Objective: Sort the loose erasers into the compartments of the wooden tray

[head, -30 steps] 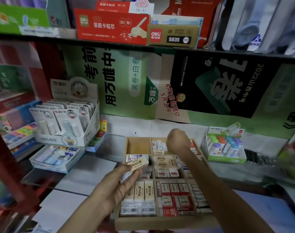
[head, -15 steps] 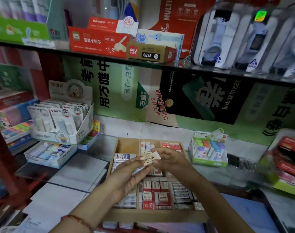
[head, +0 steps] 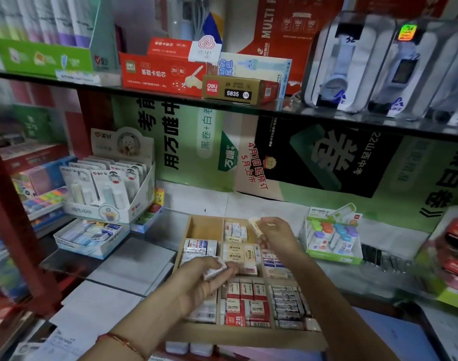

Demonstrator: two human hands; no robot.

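Note:
The wooden tray (head: 188,230) sits on the lower shelf, its compartments holding rows of wrapped erasers; the far-left compartment shows bare wood. My left hand (head: 201,280) hovers over the tray's left side and holds a white wrapped eraser (head: 214,271) in its fingers. My right hand (head: 274,235) is raised over the tray's far right part and pinches a cream eraser (head: 254,223) at its fingertips. Red 2B erasers (head: 246,306) fill the near middle compartments.
A white display box of correction tapes (head: 110,196) stands left of the tray, with a low box of erasers (head: 89,238) in front of it. A green box of coloured items (head: 332,238) stands to the right. A glass shelf (head: 248,105) hangs overhead.
The cream eraser passed from my left hand to my right hand, which then lifted it toward the tray's far side. My left hand dropped lower with a white eraser.

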